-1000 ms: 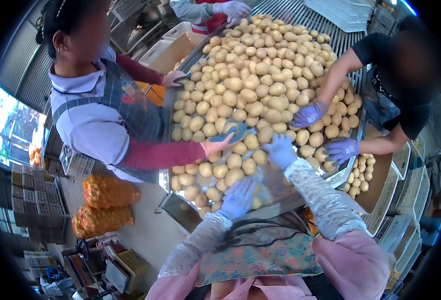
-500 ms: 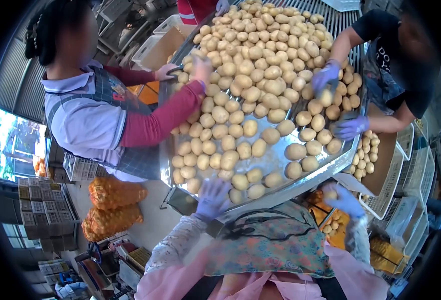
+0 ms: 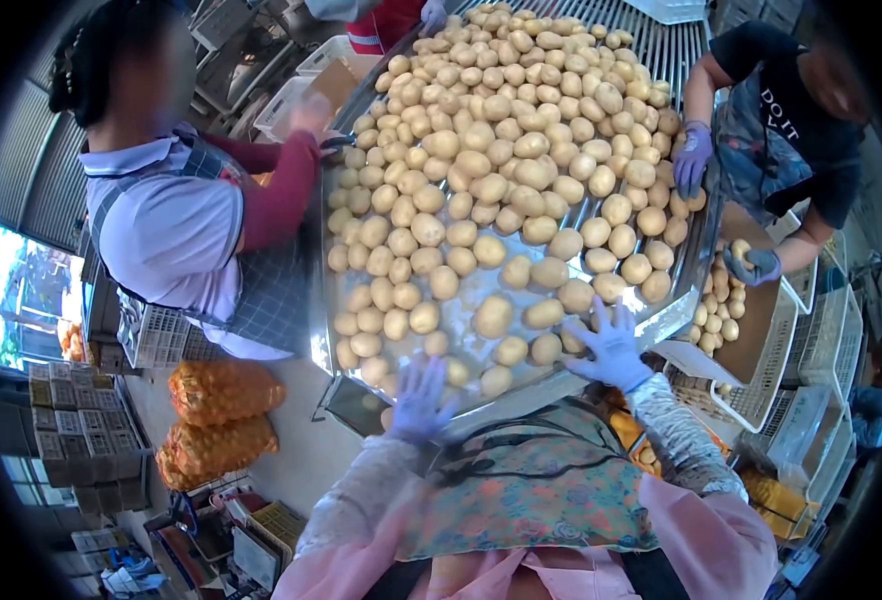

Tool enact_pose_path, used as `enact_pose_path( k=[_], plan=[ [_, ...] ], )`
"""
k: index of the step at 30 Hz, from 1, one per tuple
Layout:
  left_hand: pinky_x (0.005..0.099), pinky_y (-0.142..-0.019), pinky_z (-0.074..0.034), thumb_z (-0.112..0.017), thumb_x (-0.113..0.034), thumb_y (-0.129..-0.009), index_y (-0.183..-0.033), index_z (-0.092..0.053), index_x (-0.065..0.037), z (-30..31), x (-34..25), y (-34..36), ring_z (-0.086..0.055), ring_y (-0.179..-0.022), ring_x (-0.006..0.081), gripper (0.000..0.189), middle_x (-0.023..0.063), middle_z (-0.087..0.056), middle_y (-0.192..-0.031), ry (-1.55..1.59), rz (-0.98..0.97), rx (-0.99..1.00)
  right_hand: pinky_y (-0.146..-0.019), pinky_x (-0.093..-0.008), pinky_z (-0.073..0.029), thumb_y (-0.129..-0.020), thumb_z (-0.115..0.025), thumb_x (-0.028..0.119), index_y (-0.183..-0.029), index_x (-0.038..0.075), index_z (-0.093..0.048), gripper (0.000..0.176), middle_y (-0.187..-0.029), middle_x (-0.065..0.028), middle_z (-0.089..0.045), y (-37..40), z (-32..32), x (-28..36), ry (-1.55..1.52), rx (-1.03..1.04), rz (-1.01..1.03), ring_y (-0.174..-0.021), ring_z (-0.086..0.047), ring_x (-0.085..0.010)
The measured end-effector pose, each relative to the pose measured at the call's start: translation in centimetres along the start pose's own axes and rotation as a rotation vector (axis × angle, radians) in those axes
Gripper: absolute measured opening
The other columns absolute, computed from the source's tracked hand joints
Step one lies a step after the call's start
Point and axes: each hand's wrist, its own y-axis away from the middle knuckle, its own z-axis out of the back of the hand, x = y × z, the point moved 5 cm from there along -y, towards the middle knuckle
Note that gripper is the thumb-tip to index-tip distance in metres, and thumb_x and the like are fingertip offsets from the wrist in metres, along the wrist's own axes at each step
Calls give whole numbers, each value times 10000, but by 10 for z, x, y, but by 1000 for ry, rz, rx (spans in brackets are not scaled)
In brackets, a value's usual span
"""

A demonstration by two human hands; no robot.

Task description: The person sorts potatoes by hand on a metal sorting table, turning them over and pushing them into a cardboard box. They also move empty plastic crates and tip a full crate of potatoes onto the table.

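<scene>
Many potatoes (image 3: pixel 521 140) lie across a metal sorting table (image 3: pixel 481 255) with a slatted far part. My left hand (image 3: pixel 422 400), in a pale purple glove, is at the table's near edge with its fingers spread beside a few potatoes. My right hand (image 3: pixel 611 347), gloved the same way, is over the near right rim, fingers spread, close to a potato (image 3: pixel 546 349). Neither palm shows. A floral apron (image 3: pixel 531 490) covers my front.
One co-worker (image 3: pixel 186 200) stands at the left and another (image 3: pixel 791 130) at the right, holding a potato over a crate (image 3: pixel 761 390). Filled orange mesh sacks (image 3: pixel 226 392) lie on the floor at left. Stacked boxes (image 3: pixel 86 420) stand farther left.
My right hand has moved from beside the table, where it held a potato, up over the rim, now spread. The right co-worker's hand moved to the crate; the left co-worker's arm drew back.
</scene>
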Motion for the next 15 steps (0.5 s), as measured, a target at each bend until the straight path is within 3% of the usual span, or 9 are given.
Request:
enact_pose_path(
  k=[2,4,6,7,9,11,13,14,15],
  plan=[
    [688,-1173,-193,-623,-444,-932,-1521,-466,-86,23,24,27,-339,-1465,450,706,219,-389,-1590,-92,96,-12,-1149,-684,-273,-766,-736,592,-1377,356,-632,662,-1544,-203,-416,-14,-1,25,-25,-43,-39,-1414,-347,-534],
    [689,-1168,-199,-626,-434,-930,-1514,-475,-79,32,36,29,-347,-1458,451,699,242,-389,-1582,-180,189,-22,-1165,-671,-253,-772,-739,580,-1389,316,-624,681,-1548,-211,-406,-26,-3,50,-160,-53,72,-1429,-340,-504],
    [683,-1170,-195,-606,-419,-944,-1530,-443,-79,39,36,11,-350,-1450,464,697,285,-384,-1565,-379,202,-161,-1175,-654,-234,-760,-749,562,-1382,263,-623,702,-1532,-213,-419,-40,-32,77,-349,117,257,-1412,-364,-488],
    [683,-1177,-175,-602,-439,-949,-1536,-430,-77,34,36,-5,-330,-1461,478,711,282,-371,-1576,-201,278,-138,-1151,-639,-275,-753,-757,538,-1376,241,-620,704,-1521,-202,-428,-45,-39,99,-312,84,357,-1390,-391,-470],
    [673,-1187,-167,-601,-457,-949,-1537,-434,-80,-8,14,-40,-326,-1463,484,717,268,-371,-1584,-260,275,-153,-1128,-623,-315,-746,-766,513,-1370,220,-617,706,-1511,-190,-437,-45,-55,127,-268,52,455,-1368,-418,-452],
    [664,-1196,-159,-601,-474,-950,-1537,-438,-84,-29,-5,-45,-321,-1465,491,724,254,-370,-1592,-317,280,-161,-1012,-534,-448,-757,-769,435,-1268,199,-680,570,-1398,-136,-562,-35,-58,144,-408,-48,695,-1259,-536,-382],
    [646,-1208,-161,-607,-499,-942,-1552,-430,-96,-35,-29,-44,-314,-1479,480,752,236,-372,-1604,-101,46,-125,-944,-501,-480,-789,-756,393,-1192,184,-708,456,-1310,-128,-619,-43,-46,106,-564,0,772,-1178,-587,-354],
    [646,-1208,-161,-607,-499,-942,-1552,-430,-96,-29,-19,-45,-314,-1479,480,752,236,-372,-1604,-100,54,-130,-875,-467,-513,-821,-744,351,-1115,168,-737,346,-1222,-119,-676,-46,-32,83,-731,46,835,-1096,-638,-327],
    [641,-1210,-167,-604,-503,-944,-1552,-431,-99,-18,-2,-38,-320,-1475,484,751,237,-381,-1599,-132,30,-108,-805,-442,-518,-847,-720,269,-953,127,-741,178,-1048,-104,-717,-51,-7,48,-700,74,469,-942,-673,-306]
  ],
)
